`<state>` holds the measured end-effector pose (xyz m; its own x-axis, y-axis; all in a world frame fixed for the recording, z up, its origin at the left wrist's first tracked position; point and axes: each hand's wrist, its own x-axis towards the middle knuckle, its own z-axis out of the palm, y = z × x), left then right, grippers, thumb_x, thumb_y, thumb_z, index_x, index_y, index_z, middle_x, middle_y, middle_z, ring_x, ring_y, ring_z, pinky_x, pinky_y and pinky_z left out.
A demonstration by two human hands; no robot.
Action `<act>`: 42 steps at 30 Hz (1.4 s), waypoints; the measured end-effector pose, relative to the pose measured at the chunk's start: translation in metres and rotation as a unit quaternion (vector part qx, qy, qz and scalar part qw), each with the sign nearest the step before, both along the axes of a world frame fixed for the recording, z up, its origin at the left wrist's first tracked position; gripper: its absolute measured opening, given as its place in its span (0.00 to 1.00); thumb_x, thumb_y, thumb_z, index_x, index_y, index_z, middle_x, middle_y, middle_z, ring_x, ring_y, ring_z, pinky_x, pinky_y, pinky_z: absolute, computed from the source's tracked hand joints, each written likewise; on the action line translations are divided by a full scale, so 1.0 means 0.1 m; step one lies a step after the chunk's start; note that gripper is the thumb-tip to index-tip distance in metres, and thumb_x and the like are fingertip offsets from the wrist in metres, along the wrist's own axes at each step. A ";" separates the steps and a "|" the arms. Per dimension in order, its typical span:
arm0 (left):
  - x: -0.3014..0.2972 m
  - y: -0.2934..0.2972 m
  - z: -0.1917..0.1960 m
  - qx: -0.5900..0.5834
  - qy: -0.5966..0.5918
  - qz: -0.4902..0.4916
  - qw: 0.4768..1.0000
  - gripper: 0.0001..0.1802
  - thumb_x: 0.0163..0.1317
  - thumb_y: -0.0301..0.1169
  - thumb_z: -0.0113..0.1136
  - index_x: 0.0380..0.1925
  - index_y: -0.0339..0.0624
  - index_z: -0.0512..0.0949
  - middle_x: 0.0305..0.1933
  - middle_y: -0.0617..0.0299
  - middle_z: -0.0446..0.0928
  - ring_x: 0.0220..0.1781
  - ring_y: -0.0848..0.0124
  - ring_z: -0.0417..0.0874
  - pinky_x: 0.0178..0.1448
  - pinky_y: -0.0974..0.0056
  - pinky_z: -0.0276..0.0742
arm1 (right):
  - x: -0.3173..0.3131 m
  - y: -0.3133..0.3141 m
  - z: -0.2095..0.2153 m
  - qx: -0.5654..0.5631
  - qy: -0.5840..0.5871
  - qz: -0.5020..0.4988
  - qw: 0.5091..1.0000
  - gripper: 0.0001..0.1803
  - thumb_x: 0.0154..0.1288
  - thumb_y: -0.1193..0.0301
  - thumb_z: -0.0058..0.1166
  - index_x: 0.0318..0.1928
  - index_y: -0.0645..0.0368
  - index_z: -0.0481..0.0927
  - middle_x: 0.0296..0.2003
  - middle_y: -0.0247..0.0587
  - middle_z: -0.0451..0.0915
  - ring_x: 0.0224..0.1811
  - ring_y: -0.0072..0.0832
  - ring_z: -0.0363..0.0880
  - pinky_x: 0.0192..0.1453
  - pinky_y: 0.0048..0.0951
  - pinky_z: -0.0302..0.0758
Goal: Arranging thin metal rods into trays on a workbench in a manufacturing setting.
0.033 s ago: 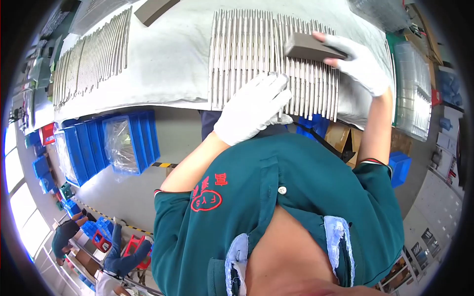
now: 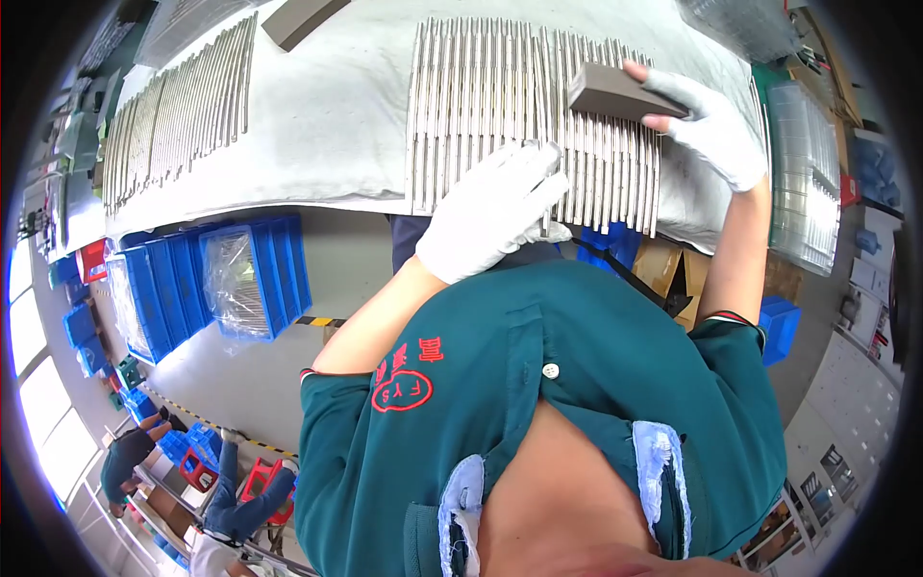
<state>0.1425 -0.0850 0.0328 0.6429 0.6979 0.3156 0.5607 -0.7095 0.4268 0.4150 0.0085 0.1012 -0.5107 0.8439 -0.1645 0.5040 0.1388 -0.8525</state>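
Slim silvery metal rods [image 2: 471, 111] lie side by side in a wide row on the white-covered table, their near ends reaching its front edge. My left hand [image 2: 492, 210], in a white glove, rests over the near ends of the middle rods with its fingers stretched out. My right hand [image 2: 716, 135], gloved with bare thumb and index tips, grips a grey-brown rectangular block [image 2: 620, 93] by its right end. That block lies across the right part of the row; its underside is hidden, so I cannot tell how firmly it touches the rods.
Another row of rods [image 2: 178, 115] lies at the table's left, with a second grey-brown block [image 2: 303, 19] behind it. Blue crates [image 2: 279, 274] stand below the table's left side. Clear plastic trays [image 2: 806, 178] stack at the right. Other people [image 2: 130, 462] work far lower left.
My right hand and the block have shifted a little to the right across the rods. The left hand has stayed in place.
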 end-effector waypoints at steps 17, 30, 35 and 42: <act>0.02 0.01 0.06 -0.031 0.004 -0.010 0.999 0.27 0.53 0.45 0.62 0.47 0.38 0.73 0.55 0.47 0.72 0.57 0.52 0.73 0.62 0.53 0.68 | -0.63 0.11 -0.17 0.119 0.009 0.089 0.989 0.30 0.58 0.64 0.63 0.62 0.54 0.73 0.58 0.35 0.76 0.60 0.28 0.72 0.66 0.29 0.65; 0.00 0.00 0.05 -0.017 0.039 -0.008 0.999 0.21 0.57 0.33 0.54 0.50 0.38 0.72 0.54 0.48 0.71 0.59 0.55 0.71 0.66 0.56 0.65 | -0.23 0.23 -0.25 -0.055 0.143 0.113 0.982 0.32 0.61 0.59 0.59 0.64 0.55 0.70 0.63 0.37 0.70 0.65 0.28 0.66 0.65 0.31 0.68; -0.01 0.01 0.01 0.017 0.028 -0.010 0.999 0.22 0.58 0.32 0.52 0.53 0.37 0.71 0.57 0.49 0.69 0.62 0.55 0.69 0.68 0.56 0.63 | -0.03 0.30 0.00 0.176 -0.052 -0.122 0.975 0.35 0.59 0.64 0.62 0.66 0.55 0.67 0.60 0.38 0.73 0.61 0.27 0.69 0.65 0.26 0.64; 0.00 0.00 0.12 -0.010 0.042 -0.007 0.999 0.36 0.50 0.47 0.65 0.58 0.40 0.70 0.59 0.49 0.69 0.64 0.51 0.67 0.70 0.51 0.60 | -1.06 1.00 -0.29 -0.172 0.224 -0.025 0.959 0.38 0.61 0.56 0.61 0.66 0.61 0.64 0.58 0.38 0.72 0.60 0.26 0.68 0.65 0.27 0.63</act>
<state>0.1424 -0.0848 0.0453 0.6767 0.6940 0.2458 0.5851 -0.7095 0.3927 0.3089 0.1080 0.0721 -0.5555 0.8043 -0.2113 0.0749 -0.2046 -0.9760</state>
